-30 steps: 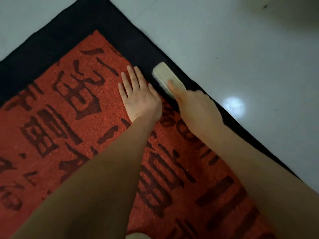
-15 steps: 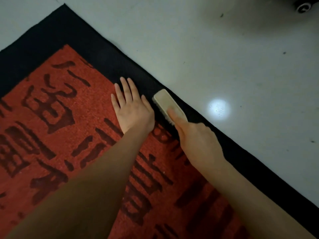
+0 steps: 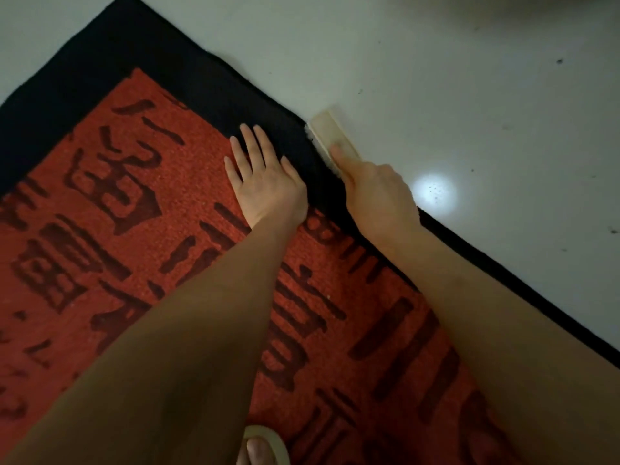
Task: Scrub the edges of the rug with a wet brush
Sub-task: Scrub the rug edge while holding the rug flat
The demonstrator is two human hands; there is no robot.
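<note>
right hand [image 3: 379, 193] fingers curled round the brush [image 3: 330, 135], index finger along its back | brush at rug's [image 3: 134, 203] black outer edge by the floor [image 3: 436, 78] | left hand [image 3: 265, 176] fingers straight, slightly apart, flat on rug just beside brush

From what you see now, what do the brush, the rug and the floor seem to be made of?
Brush: pale, smooth block, probably plastic or light wood; which one is unclear.
Rug: woven textile with a rough, grainy red pile and a black border.
Floor: hard, glossy, likely tile, since it mirrors a bright light spot.
</note>
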